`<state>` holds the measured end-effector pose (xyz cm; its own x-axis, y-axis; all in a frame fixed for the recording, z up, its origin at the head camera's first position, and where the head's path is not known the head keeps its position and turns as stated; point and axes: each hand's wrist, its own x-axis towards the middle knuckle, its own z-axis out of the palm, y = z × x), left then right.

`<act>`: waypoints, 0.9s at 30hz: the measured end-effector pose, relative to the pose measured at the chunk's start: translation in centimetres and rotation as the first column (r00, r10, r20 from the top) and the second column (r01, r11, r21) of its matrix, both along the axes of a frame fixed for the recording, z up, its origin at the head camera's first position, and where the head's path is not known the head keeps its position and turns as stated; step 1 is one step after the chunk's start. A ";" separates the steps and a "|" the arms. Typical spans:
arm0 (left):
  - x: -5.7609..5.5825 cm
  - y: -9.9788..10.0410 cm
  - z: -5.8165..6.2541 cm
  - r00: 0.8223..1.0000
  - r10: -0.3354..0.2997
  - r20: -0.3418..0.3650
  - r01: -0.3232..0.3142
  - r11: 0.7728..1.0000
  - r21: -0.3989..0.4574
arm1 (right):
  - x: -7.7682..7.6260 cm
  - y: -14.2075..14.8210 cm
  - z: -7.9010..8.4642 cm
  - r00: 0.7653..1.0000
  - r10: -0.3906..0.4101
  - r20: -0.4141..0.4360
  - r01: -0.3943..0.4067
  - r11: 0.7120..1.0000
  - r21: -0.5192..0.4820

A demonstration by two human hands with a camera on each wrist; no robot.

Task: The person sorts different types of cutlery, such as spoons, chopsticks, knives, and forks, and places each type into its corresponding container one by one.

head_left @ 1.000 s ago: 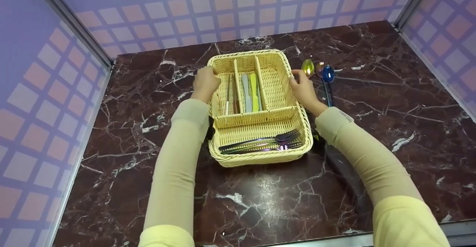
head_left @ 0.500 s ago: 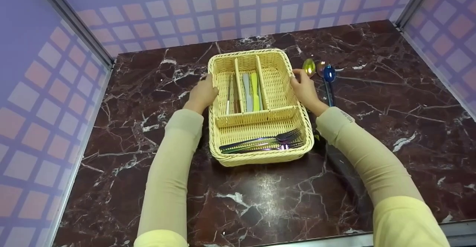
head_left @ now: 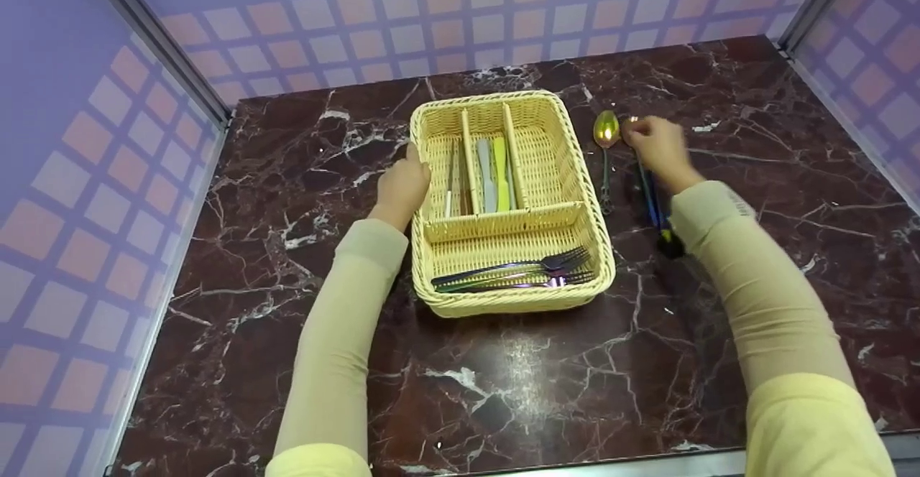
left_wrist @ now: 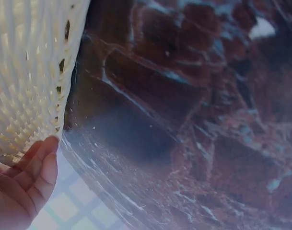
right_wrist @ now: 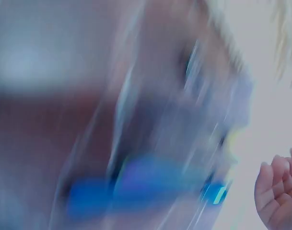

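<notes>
A cream wicker cutlery basket (head_left: 503,308) sits mid-table. My left hand (head_left: 402,186) grips its left rim; in the left wrist view curled fingers (left_wrist: 49,167) lie against the woven outer wall. Over the spoons to the basket's right is my right hand (head_left: 660,150), blurred, its fingers loosely bent. A gold spoon (head_left: 606,129) lies left of it; a coppery spoon (head_left: 627,131) and a blue handle (head_left: 652,200) are partly covered by it. The right wrist view shows a smeared blue shape (right_wrist: 93,199) below bent fingers (right_wrist: 265,191).
Several dark forks (head_left: 514,269) fill the basket's front compartment. A grey knife (head_left: 486,175) and a yellow-green knife (head_left: 502,175) stand in the middle one, slim cutlery (head_left: 451,182) in the left. The marble table (head_left: 532,383) ends at tiled walls (head_left: 402,3).
My right hand has let go of the basket's right rim and moved right, over the spoons. My left hand slid slightly down the left rim earlier and stays there.
</notes>
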<state>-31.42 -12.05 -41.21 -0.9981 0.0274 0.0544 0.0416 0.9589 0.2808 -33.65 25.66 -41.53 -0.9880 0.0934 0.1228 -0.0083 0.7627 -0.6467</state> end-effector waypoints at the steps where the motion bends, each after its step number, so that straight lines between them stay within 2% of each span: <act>1: 0.0 0.0 -0.1 1.000 0.004 -0.002 -0.004 1.000 -0.001 | 0.0 1.3 -0.2 1.000 -0.012 0.026 0.011 1.000 0.015; 3: 0.0 0.1 -0.1 1.000 0.007 0.004 -0.007 1.000 -0.004 | 0.4 3.6 -0.5 0.992 -0.019 0.123 0.016 1.000 0.022; 6: -0.1 0.1 -0.1 1.000 0.007 0.027 -0.006 1.000 -0.006 | 0.9 5.5 -1.1 0.958 -0.003 0.286 0.007 1.000 -0.015; 9: -0.3 0.3 0.0 0.999 0.009 0.046 -0.008 1.000 -0.010 | 1.2 5.8 -1.5 0.930 0.031 0.367 -0.023 0.999 -0.026; 13: -0.4 0.5 0.2 0.998 0.022 0.067 -0.021 1.000 -0.015 | 1.1 5.0 -1.7 0.923 0.040 0.382 -0.055 0.998 0.028; 17: -0.5 0.6 0.4 0.998 0.014 0.063 -0.013 1.000 -0.011 | 1.2 4.3 -1.6 0.931 -0.043 0.361 -0.030 0.980 0.195; 19: -0.5 0.6 0.4 0.998 0.016 0.059 -0.015 1.000 -0.005 | 1.2 4.1 -1.6 0.932 -0.079 0.354 -0.007 0.972 0.236; 27: -0.3 0.6 0.2 0.997 0.040 0.066 -0.039 0.999 -0.018 | 1.3 4.2 -0.9 0.925 -0.156 0.346 0.084 0.973 0.215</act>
<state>-31.70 -11.49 -40.98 -0.9999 -0.0117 -0.0121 -0.0145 0.9640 0.2657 -32.33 29.84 -42.41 -0.9517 0.2243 -0.2098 0.2958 0.8533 -0.4295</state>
